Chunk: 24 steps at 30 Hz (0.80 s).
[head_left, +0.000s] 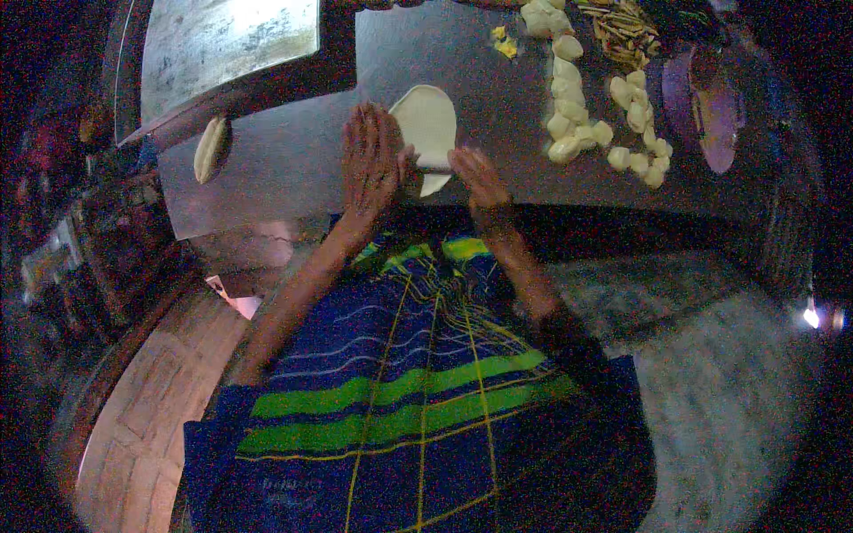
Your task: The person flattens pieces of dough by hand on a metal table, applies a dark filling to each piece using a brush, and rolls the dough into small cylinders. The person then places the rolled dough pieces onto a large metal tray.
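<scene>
A thin, pale sheet of dough (427, 118) lies on the metal worktop in front of me, long and rounded at its far end. Its near end narrows to a small flap, with a crease across it. Flat along the dough's left edge is my left hand (370, 160), fingers stretched out and the thumb close to the crease. My right hand (483, 182) is at the right edge by the crease. Its fingers are stretched out and the fingertips touch the dough; whether they pinch it is hard to see.
A griddle plate (235, 53) stands at the far left, with an elongated dough piece (211, 150) near it. Rows of dough balls (569, 93) lie to the right, beside yellow bits (505, 43), a heap of strips (622, 34) and a purple container (680, 96). The worktop's front edge (622, 206) is close to me.
</scene>
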Each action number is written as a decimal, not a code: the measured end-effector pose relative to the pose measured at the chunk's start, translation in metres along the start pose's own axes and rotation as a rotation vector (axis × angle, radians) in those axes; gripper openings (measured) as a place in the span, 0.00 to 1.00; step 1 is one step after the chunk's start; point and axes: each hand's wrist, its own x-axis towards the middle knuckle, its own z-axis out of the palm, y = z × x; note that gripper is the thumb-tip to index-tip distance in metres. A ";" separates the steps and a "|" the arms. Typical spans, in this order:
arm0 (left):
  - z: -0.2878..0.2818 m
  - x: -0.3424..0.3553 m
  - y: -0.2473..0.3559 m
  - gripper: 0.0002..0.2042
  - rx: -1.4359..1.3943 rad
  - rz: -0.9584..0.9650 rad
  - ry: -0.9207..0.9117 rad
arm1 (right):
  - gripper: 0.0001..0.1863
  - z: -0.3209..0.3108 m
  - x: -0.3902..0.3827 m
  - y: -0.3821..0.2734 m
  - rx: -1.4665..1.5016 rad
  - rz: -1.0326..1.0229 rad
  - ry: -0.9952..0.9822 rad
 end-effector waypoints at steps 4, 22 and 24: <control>0.013 -0.040 0.002 0.38 -0.094 0.042 0.042 | 0.29 0.002 -0.018 -0.007 0.021 -0.044 0.080; -0.042 -0.054 -0.001 0.39 -0.364 -0.072 -0.299 | 0.29 -0.011 -0.007 -0.047 0.165 0.339 -0.141; -0.063 -0.046 0.004 0.40 -0.419 -0.194 -0.479 | 0.34 -0.003 -0.018 -0.059 -0.071 0.230 -0.111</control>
